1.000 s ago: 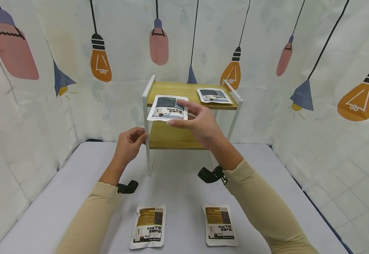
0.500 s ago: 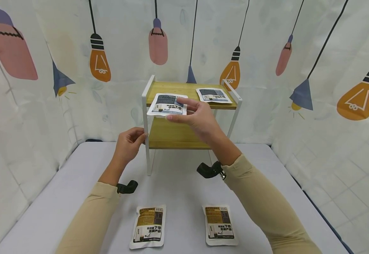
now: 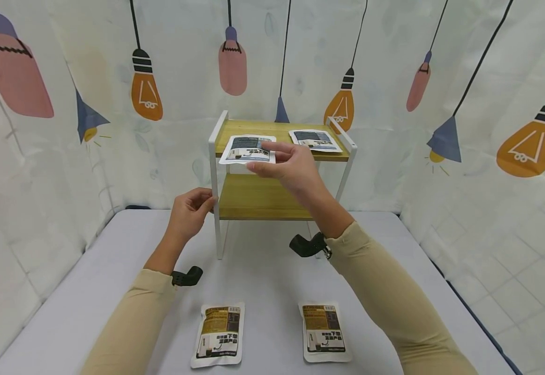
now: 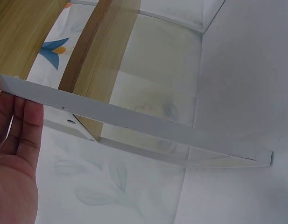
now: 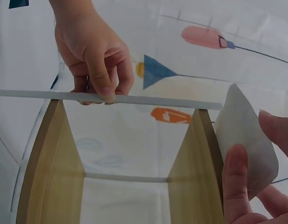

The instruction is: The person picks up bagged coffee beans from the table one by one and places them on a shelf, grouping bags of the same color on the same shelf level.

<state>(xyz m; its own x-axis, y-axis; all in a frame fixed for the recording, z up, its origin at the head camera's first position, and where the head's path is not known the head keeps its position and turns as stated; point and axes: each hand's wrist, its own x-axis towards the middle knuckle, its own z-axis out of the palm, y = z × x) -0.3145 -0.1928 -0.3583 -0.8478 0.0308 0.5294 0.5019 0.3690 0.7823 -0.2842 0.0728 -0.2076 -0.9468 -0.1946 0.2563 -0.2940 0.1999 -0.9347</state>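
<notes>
My right hand (image 3: 296,169) pinches a flat white pouch with a dark blue printed label (image 3: 244,148) by its right side, thumb below and fingers on top. The pouch lies almost level over the left front of a two-tier rack's upper wooden shelf (image 3: 258,126). In the right wrist view, the pouch's plain underside (image 5: 246,135) shows close beside the shelf board. My left hand (image 3: 190,213) pinches the rack's white front left leg (image 4: 134,119) between thumb and fingers. A similar blue-labelled pouch (image 3: 317,140) rests at the right of the upper shelf.
Two pouches with brown and gold labels, one left (image 3: 218,336) and one right (image 3: 325,333), lie on the white table (image 3: 268,281) in front of the rack. The lower wooden shelf (image 3: 263,198) sits beneath. A curtain printed with lamps (image 3: 178,156) surrounds the table.
My right hand has moved the pouch slightly farther back over the upper shelf, and the pouch looks flatter. My left hand has stayed on the leg.
</notes>
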